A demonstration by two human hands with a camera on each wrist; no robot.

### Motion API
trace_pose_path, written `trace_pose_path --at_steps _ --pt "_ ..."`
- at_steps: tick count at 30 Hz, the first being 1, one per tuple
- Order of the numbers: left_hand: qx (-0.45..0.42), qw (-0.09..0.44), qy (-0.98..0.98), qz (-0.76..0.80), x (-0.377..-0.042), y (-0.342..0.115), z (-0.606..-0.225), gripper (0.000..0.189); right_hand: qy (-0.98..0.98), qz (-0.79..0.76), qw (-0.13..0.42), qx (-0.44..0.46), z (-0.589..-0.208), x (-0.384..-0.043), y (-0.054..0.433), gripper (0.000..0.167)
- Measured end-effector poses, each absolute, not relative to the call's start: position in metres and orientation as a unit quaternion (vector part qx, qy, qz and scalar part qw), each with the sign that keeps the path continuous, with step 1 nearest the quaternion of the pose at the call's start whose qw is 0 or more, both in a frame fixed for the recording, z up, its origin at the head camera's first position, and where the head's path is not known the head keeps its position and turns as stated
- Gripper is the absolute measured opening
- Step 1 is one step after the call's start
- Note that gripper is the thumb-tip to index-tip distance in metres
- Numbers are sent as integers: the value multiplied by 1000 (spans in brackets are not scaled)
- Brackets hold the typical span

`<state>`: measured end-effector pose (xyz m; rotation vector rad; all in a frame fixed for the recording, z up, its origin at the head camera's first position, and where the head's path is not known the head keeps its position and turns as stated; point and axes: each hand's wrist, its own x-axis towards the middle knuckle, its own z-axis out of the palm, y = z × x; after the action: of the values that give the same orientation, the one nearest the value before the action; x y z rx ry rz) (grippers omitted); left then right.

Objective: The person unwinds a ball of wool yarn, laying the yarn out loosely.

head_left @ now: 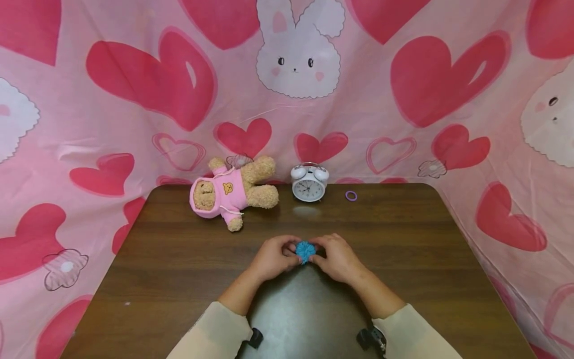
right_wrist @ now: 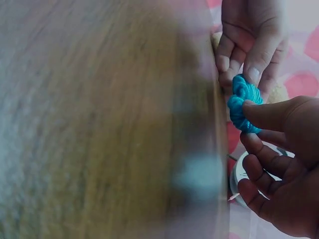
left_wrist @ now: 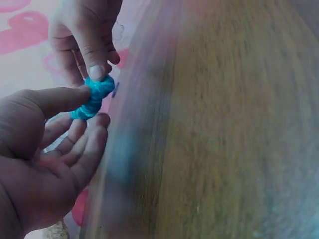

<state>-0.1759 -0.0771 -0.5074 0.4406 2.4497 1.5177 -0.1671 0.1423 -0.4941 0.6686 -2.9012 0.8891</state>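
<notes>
Across a dark wood-grained table [head_left: 188, 294], before a pink heart-and-rabbit cloth [head_left: 367, 99], one person's left hand [head_left: 273, 257] and right hand [head_left: 337, 257], fingers bent, thumbs closed in, pinch one blue yarn bundle [head_left: 305, 252] between them near the middle. From it, one plush bear [head_left: 233, 192] lies at ten o'clock, one white alarm clock [head_left: 309, 190] stands at twelve, one purple ring [head_left: 351, 200] lies past one.

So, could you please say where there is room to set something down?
The table is bare right of the right hand, in front of the ring; left of the left hand, in front of the bear, only a speck shows. Crowded: bear to clock, and around the blue bundle.
</notes>
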Motion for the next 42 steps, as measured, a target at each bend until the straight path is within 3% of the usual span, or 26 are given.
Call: trace_pose_path --at_steps 12,29,42 --pt "96 118 770 619 -172 -71 -504 35 -924 313 52 212 -484 -161 145 37" --pt "42 145 696 702 -166 -67 -510 30 -894 357 135 233 -492 -158 143 23" --pt "24 128 669 732 -165 -67 -509 31 -870 372 188 264 -496 -159 136 12"
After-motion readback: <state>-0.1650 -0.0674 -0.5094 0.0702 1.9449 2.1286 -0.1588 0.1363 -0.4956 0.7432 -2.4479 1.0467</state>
